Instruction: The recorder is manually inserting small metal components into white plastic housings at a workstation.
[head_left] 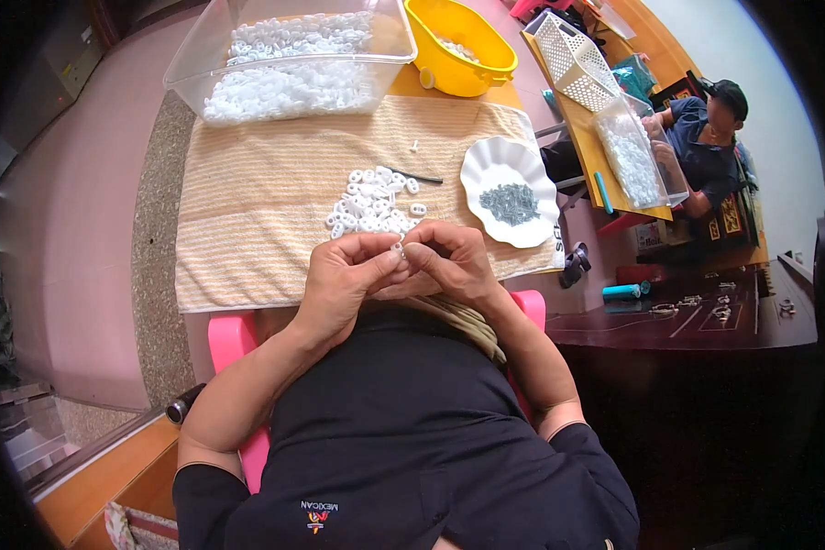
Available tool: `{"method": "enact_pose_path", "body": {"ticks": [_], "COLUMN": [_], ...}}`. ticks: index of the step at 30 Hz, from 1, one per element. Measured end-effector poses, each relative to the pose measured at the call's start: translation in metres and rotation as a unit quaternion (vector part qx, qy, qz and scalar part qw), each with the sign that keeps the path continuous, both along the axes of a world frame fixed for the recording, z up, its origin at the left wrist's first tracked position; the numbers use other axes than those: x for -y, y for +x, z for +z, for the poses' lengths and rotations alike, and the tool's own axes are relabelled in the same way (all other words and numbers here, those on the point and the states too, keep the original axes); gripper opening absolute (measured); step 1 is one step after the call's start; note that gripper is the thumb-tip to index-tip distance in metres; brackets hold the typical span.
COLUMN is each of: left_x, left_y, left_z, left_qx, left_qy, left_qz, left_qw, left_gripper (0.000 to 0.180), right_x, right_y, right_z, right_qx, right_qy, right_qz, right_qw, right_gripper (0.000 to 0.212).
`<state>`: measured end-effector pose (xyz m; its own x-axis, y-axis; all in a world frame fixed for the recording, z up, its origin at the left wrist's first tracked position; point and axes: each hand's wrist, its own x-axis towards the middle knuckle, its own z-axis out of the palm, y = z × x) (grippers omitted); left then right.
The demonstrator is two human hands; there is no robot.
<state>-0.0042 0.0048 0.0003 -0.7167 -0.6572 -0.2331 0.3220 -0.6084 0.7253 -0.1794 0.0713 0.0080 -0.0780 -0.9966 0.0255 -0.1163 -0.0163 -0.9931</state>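
My left hand and my right hand meet at the near edge of the towel-covered table. Between their pinched fingertips is a small white plastic piece, mostly hidden by the fingers. Just beyond the hands lies a pile of small white oval plastic pieces with holes. A thin black stick rests at the pile's far side. To the right, a white scalloped dish holds many small grey, clear-looking parts.
A striped towel covers the table. At its far side stand a clear bin of white pieces and a yellow basin. A co-worker sits at another table, right, by a clear box. Pink chair under me.
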Motion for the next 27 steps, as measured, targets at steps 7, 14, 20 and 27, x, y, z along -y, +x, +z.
{"method": "enact_pose_path", "body": {"ticks": [7, 14, 20, 27], "left_x": [-0.0021, -0.0035, -0.0031, 0.0005], "left_y": [0.0002, -0.0008, -0.0014, -0.0007], "left_z": [-0.003, -0.0011, -0.0019, -0.005], "left_qx": [0.008, -0.009, -0.003, -0.004], "left_qy": [-0.024, -0.043, -0.039, -0.019], "left_qz": [0.002, -0.01, -0.008, -0.022], "left_qw": [1.0, 0.999, 0.999, 1.0], "left_gripper": [0.02, 0.02, 0.02, 0.021], "right_x": [-0.0009, -0.0009, -0.0008, 0.002], "right_y": [0.0026, -0.0022, -0.0007, -0.0066], "right_z": [0.0068, 0.0055, 0.0035, 0.001], "right_qx": [-0.003, -0.04, -0.002, 0.04], "right_qy": [0.007, -0.003, 0.022, 0.024], "right_qz": [0.017, 0.039, 0.029, 0.042], "right_qw": [1.0, 0.998, 0.999, 0.998], "right_gripper": [0.015, 0.019, 0.018, 0.016]}}
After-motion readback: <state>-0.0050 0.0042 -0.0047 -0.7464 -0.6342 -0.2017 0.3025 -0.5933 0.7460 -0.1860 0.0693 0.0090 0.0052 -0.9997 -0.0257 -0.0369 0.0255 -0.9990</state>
